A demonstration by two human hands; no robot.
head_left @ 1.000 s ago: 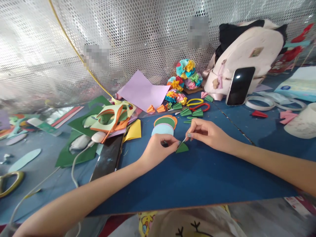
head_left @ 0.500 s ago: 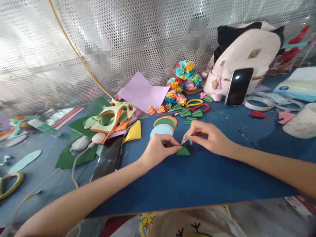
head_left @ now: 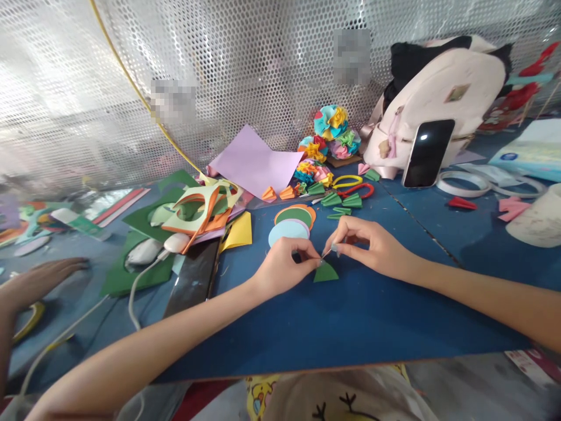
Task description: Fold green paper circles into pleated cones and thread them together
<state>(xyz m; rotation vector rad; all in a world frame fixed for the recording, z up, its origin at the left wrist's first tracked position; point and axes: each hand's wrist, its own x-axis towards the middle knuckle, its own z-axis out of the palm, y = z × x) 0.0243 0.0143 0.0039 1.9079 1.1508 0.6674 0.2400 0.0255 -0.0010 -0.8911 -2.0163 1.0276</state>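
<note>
My left hand [head_left: 284,263] pinches the tip of a green folded paper wedge [head_left: 326,272], which fans out below the fingertips. Opposite it, my right hand [head_left: 366,242] is closed in a pinch on a thin, needle-like piece [head_left: 326,254]. The point of that piece meets the wedge's tip at my left fingers; whether it goes through the paper is too small to tell. Just behind my left hand lie a light blue paper disc [head_left: 287,230] and a green disc [head_left: 294,217] on orange ones. Several green pleated paper pieces [head_left: 352,200] lie beyond my right hand.
Scissors with red and yellow handles [head_left: 357,190] lie behind the hands. A phone [head_left: 428,153] leans on a white backpack [head_left: 464,99]. Paper scraps [head_left: 193,207], a cable [head_left: 132,292] and a dark flat device [head_left: 195,278] are to the left. Another person's hand [head_left: 48,280] reaches in there.
More of the green paper wedge shows below my fingers. Another person's hand has come in at the left edge, over the yellow-handled scissors. My own hands have hardly moved.
</note>
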